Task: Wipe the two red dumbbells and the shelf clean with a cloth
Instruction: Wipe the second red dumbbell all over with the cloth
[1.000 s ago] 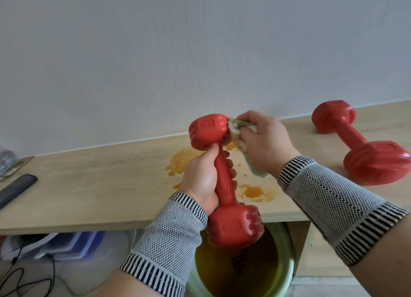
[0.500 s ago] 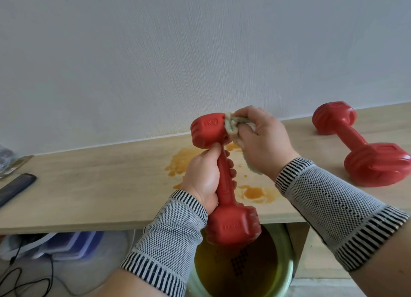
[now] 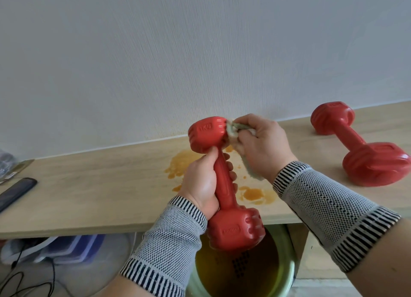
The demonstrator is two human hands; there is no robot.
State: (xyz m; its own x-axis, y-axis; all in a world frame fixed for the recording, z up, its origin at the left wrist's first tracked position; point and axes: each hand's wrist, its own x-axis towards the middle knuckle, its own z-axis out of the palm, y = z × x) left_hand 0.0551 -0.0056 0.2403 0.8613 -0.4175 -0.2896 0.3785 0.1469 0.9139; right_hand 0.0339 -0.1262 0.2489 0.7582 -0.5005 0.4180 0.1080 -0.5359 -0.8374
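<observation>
My left hand holds the dumbbell by the handle, fingers wrapped round it, thumb up near the top head. It's nearly upright, tilted a bit, top head marked 1KG, bottom head hanging past the shelf's front edge and over a green bucket w/ yellowish liquid in it.

My right hand pinches the cloth, fingers curled round it, pressing it against the right side of the top head. A tail of cloth hangs down below my palm, just right of the handle.

2nd dumbbell lies on the shelf, well to the right of my right fingers, one head near the wall, other toward the front edge. Nothing touching it.

Orange stains on the shelf: one patch just behind & left of my left fingers, another w/ small drops below my right hand, near the front edge.

Both wrists in grey knit bands w/ striped ends. Far left of my left fingers, a dark flat thing on the shelf; can't tell what. Below the shelf at left, cables and some blue-white stuff, blurred.
</observation>
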